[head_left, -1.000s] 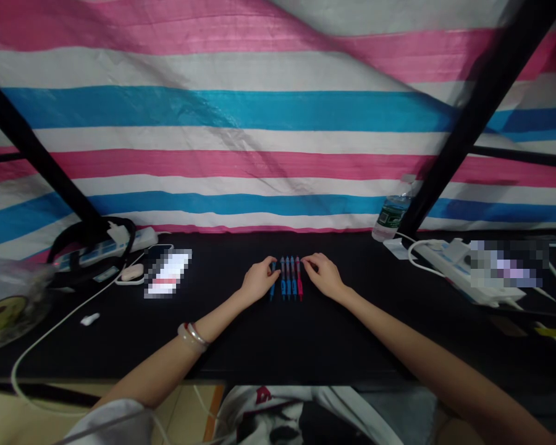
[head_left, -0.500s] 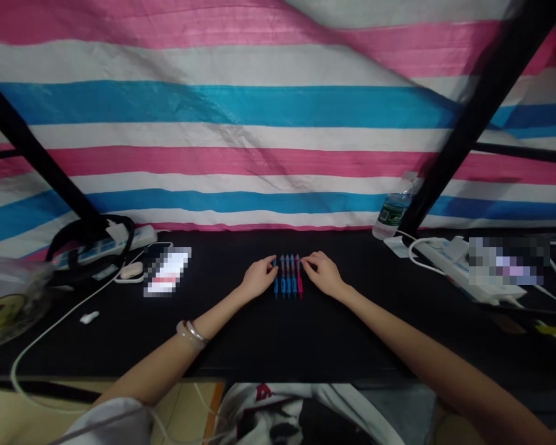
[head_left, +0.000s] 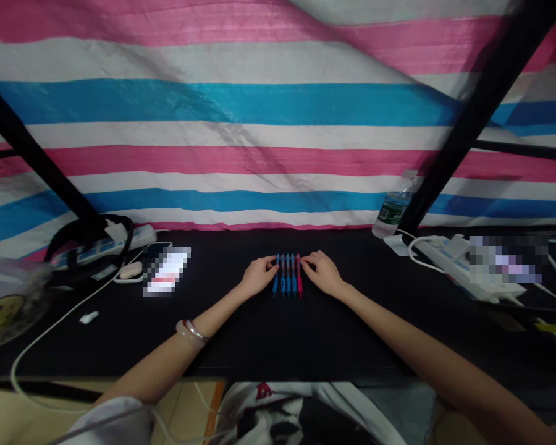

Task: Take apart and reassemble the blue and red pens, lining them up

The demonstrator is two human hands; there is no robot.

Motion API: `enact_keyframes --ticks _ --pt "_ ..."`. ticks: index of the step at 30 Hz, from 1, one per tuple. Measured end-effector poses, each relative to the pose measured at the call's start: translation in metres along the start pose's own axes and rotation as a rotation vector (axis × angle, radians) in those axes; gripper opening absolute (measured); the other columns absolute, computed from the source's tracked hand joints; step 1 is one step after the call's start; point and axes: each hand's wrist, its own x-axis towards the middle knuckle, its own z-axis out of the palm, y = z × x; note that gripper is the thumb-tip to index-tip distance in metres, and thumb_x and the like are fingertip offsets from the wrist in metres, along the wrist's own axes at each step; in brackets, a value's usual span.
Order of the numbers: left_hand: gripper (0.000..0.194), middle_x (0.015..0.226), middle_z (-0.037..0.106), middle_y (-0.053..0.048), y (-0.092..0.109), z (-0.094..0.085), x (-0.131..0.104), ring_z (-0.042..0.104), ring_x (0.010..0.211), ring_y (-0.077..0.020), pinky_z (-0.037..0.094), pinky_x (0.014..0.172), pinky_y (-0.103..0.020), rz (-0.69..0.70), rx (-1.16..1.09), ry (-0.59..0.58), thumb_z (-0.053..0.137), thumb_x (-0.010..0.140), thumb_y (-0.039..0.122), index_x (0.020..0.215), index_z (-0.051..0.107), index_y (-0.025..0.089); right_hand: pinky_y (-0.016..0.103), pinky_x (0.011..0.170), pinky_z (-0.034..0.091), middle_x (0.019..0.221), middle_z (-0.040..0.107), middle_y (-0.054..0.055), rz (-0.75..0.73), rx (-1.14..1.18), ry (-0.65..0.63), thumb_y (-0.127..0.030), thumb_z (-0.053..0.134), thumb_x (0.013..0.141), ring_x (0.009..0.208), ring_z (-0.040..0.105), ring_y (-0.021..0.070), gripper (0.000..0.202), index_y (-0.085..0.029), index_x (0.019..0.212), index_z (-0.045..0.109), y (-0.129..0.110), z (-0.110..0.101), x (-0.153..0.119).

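Several blue pens (head_left: 288, 284) and one pinkish-red pen (head_left: 299, 284) lie side by side in a row on the black table (head_left: 269, 340), pointing toward me. At the row's left end, my left hand (head_left: 258, 275) pinches the outermost blue pen (head_left: 275, 285) near its upper half; that pen leans, its top toward the row. My right hand (head_left: 323, 272) rests at the other end, its fingertips against the upper part of the red pen, with thumb and forefinger apart. Part of the left blue pen is hidden by my fingers.
A lit phone (head_left: 169, 272), an earbud case (head_left: 130, 271) and a small white item (head_left: 89, 317) lie to the left. One power strip (head_left: 472, 272) and a water bottle (head_left: 391, 213) are to the right. Striped sheeting (head_left: 259, 136) hangs behind the table.
The leftmost blue pen has gone from nearly straight to tilted, its top shifting right toward the row. My left hand moved slightly with it; the right hand has barely moved.
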Motion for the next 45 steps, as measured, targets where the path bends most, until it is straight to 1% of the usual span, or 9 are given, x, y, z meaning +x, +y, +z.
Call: enact_keyframes --ticks 3,7,12,19,26,32,38,41,45 --pt "0.045 0.069 0.066 -0.004 -0.003 0.002 0.002 0.06 0.064 -0.0169 0.04 0.058 -0.023 -0.032 -0.05 -0.002 0.048 0.081 0.035 0.119 0.056 0.013 0.032 0.072 0.04 0.074 0.061 0.005 0.007 0.009 -0.003 -0.026 0.046 0.086 0.075 0.05 0.0183 0.023 -0.02 0.088 0.068 0.0 0.0 0.0" --pt "0.045 0.072 0.067 -0.004 0.0 0.001 0.0 0.061 0.066 -0.0171 0.041 0.06 -0.024 -0.026 -0.072 -0.008 0.048 0.08 0.035 0.118 0.056 0.012 0.032 0.072 0.04 0.076 0.061 0.005 0.006 0.025 -0.016 -0.027 0.047 0.085 0.077 0.051 0.0185 0.023 -0.02 0.094 0.067 0.0 0.0 0.0" --pt "0.049 0.068 0.066 -0.003 0.007 -0.002 -0.002 0.06 0.063 -0.0169 0.04 0.058 -0.024 -0.037 -0.033 -0.003 0.051 0.077 0.039 0.117 0.057 0.011 0.031 0.071 0.04 0.075 0.06 0.005 -0.003 0.034 -0.019 -0.028 0.05 0.083 0.076 0.051 0.0179 0.023 -0.019 0.095 0.067 0.003 0.002 0.001" --pt "0.05 0.065 0.065 -0.002 0.005 -0.002 -0.003 0.06 0.065 -0.0175 0.039 0.058 -0.024 -0.056 -0.085 -0.018 0.053 0.076 0.039 0.118 0.057 0.012 0.031 0.072 0.038 0.076 0.061 0.004 -0.002 0.042 -0.035 -0.029 0.051 0.083 0.076 0.05 0.0177 0.023 -0.019 0.096 0.067 0.003 0.001 0.001" --pt "0.049 0.066 0.063 -0.001 0.008 -0.003 -0.007 0.058 0.063 -0.0164 0.035 0.052 -0.023 -0.041 -0.045 -0.027 0.05 0.078 0.039 0.12 0.055 0.015 0.032 0.073 0.038 0.076 0.06 0.004 0.007 0.029 -0.035 -0.028 0.051 0.083 0.076 0.051 0.0177 0.022 -0.02 0.094 0.067 0.001 0.001 0.001" --pt "0.047 0.07 0.063 -0.002 0.009 -0.004 -0.007 0.058 0.067 -0.0166 0.036 0.055 -0.023 -0.064 -0.027 -0.027 0.051 0.078 0.038 0.12 0.055 0.017 0.032 0.072 0.038 0.076 0.061 0.004 0.008 0.026 -0.028 -0.028 0.051 0.083 0.076 0.052 0.0178 0.021 -0.02 0.094 0.067 0.001 0.002 0.002" --pt "0.048 0.066 0.062 0.0 0.008 -0.004 -0.007 0.057 0.063 -0.0159 0.036 0.053 -0.023 -0.045 -0.015 -0.032 0.05 0.079 0.039 0.12 0.054 0.016 0.031 0.072 0.038 0.076 0.06 0.004 0.012 0.024 -0.037 -0.028 0.051 0.083 0.077 0.051 0.0178 0.021 -0.02 0.093 0.068 0.0 0.001 0.002" --pt "0.045 0.066 0.062 0.0 0.005 -0.003 -0.006 0.058 0.063 -0.0157 0.037 0.054 -0.023 -0.04 -0.04 -0.019 0.05 0.079 0.039 0.117 0.056 0.017 0.031 0.072 0.038 0.076 0.061 0.004 0.006 0.018 -0.037 -0.028 0.049 0.084 0.078 0.051 0.0179 0.022 -0.02 0.094 0.067 -0.001 0.0 0.001" --pt "0.034 0.063 0.061 0.0 0.002 -0.001 -0.003 0.058 0.062 -0.0153 0.041 0.058 -0.024 -0.062 -0.157 0.045 0.05 0.079 0.034 0.106 0.059 0.015 0.032 0.073 0.037 0.079 0.061 0.005 0.03 -0.012 -0.03 -0.028 0.048 0.085 0.079 0.051 0.0183 0.023 -0.02 0.095 0.067 0.0 0.001 0.0"
